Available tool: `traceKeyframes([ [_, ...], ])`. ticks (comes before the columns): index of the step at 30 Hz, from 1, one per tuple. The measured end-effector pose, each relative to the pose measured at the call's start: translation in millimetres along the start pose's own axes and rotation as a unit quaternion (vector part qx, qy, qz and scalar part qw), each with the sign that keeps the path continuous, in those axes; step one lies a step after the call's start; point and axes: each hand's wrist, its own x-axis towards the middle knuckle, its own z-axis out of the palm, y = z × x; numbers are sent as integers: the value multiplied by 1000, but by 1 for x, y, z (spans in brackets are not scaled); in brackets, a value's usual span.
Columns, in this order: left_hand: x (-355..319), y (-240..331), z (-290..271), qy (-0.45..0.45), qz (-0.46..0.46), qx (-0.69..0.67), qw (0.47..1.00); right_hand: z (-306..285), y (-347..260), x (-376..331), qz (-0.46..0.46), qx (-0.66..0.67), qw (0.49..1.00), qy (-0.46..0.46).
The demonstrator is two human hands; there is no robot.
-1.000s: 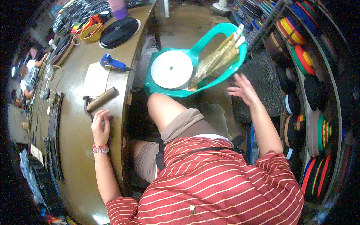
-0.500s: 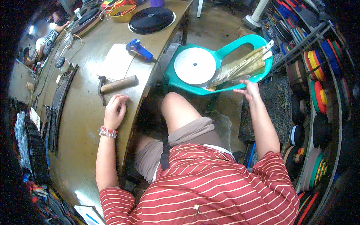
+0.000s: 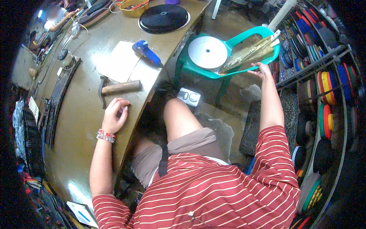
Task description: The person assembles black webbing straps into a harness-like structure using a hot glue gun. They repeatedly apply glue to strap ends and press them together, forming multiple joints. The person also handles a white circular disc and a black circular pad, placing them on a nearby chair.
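Note:
My right hand [image 3: 260, 71] has its fingers closed on the near rim of a green plastic chair [image 3: 244, 70], at arm's length ahead and to the right. On the chair lie a white round reel [image 3: 207, 52] with a small centre hole and a bundle of pale yellowish strips [image 3: 249, 53], partly wrapped in clear plastic. My left hand [image 3: 115, 114] rests on the table near its edge, fingers loosely curled together, and nothing shows in them. Just beyond it lies a hammer [image 3: 122, 87] with a wooden handle. Past that, a blue glue gun [image 3: 146, 52] lies beside white paper [image 3: 119, 61].
A black coiled reel [image 3: 164, 18] and a yellow basket [image 3: 134, 8] stand on the far table [image 3: 76, 168]. Shelves of coloured strap rolls [image 3: 326, 86] line the right side. A dark textured block [image 3: 249, 128] and a white box [image 3: 189, 97] are low down. Another person [image 3: 57, 21] sits far left.
My right hand and the chair have shifted farther away, uncovering the white box beyond my knee. My left hand stays on the table by the hammer. The whole view has shifted slightly.

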Motion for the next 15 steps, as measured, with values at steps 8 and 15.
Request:
traceKeyframes([
  [8,3,-4,0,1,-18,24,1000,-2,1,8,-18,-23,1000,4],
  [15,2,0,2,12,-22,11,1000,-2,15,16,-30,0,999,45],
])
